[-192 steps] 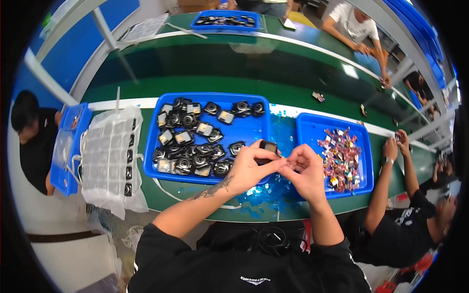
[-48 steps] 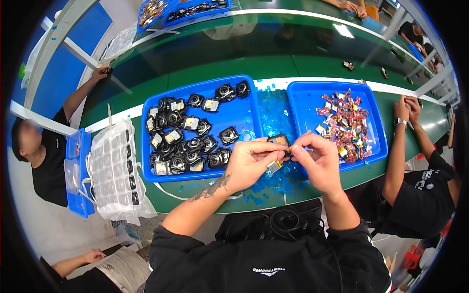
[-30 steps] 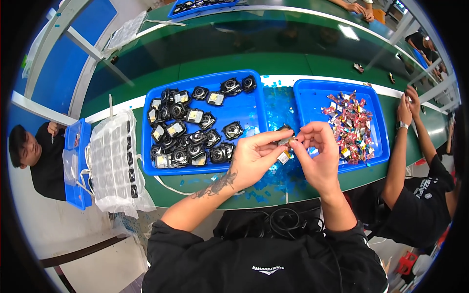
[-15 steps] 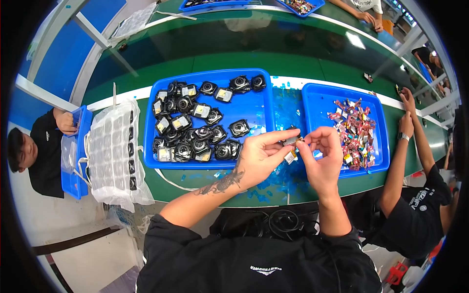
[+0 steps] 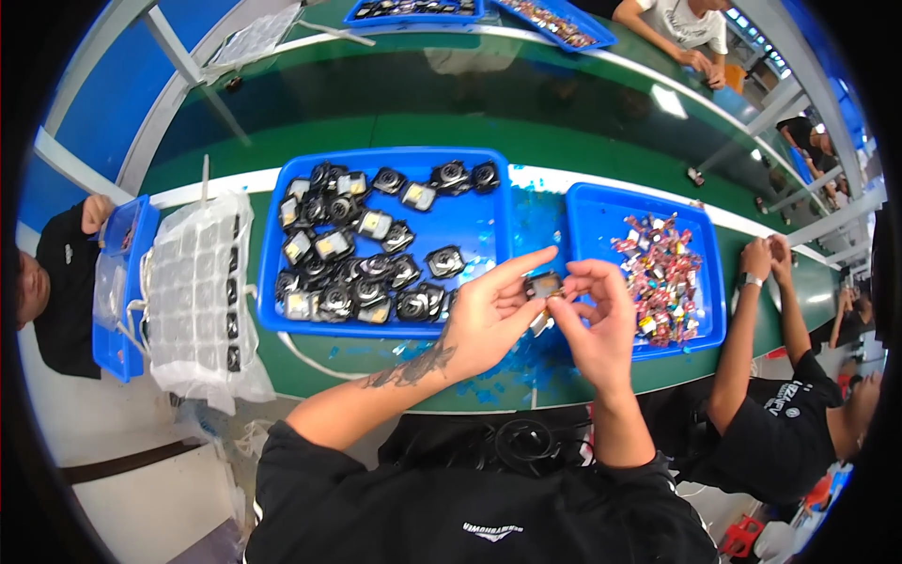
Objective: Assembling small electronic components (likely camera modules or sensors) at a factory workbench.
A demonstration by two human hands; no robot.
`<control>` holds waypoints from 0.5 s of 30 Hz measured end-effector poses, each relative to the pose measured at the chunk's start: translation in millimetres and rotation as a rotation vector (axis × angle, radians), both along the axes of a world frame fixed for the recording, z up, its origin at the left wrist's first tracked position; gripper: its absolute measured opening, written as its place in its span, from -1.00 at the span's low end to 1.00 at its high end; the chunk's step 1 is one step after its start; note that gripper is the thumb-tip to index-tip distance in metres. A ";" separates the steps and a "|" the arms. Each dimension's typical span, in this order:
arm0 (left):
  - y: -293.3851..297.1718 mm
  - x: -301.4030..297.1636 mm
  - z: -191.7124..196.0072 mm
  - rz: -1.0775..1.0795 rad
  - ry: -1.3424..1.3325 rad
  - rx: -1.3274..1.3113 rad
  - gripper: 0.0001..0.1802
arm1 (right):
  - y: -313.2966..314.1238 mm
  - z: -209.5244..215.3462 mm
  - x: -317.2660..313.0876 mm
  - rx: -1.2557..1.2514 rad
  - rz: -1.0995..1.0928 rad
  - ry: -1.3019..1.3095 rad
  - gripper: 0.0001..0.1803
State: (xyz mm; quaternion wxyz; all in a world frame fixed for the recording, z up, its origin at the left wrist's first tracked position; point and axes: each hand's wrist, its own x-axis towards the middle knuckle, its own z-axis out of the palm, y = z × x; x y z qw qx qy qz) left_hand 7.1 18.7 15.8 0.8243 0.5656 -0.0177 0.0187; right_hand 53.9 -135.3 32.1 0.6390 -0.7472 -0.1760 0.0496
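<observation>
Black watch case (image 5: 542,284) gripped in left hand (image 5: 490,310); right hand (image 5: 601,324) at its edge, pinch unclear from here. Best held steady, light pressure near silver piece (image 5: 541,323).

You've one dark boxy casing (image 5: 543,285) in hand, two blue rectangular plastic trays (image 5: 474,226) beyond. At ten o'clock, one translucent white gridded plastic tray (image 5: 188,291) holds five black parts (image 5: 233,292).

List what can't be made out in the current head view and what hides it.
All in the head view:
Underside of the small dark part: turned away from the camera.
Whether the right hand grips it beside the left hand: too small to tell.
Black parts in the large blue tray: the lowest covered by others.
Far blue tray of black parts: cut off by the top edge.
</observation>
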 end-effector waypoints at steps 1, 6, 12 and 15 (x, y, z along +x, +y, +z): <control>-1.8 -2.8 3.8 0.023 0.010 0.075 -0.44 | -2.1 2.7 -1.4 -0.039 0.019 0.020 -0.62; 0.6 -9.1 -8.9 0.076 0.053 -0.031 -0.44 | 1.9 -10.3 3.1 -0.026 0.149 0.048 -0.63; 1.5 -15.3 -5.4 0.250 -0.061 0.267 -0.17 | 14.6 13.3 78.0 -0.088 0.276 0.045 -0.61; 5.5 -6.6 -8.8 0.379 -0.380 0.809 -0.35 | 38.6 11.1 180.2 -0.193 0.219 -0.001 -0.58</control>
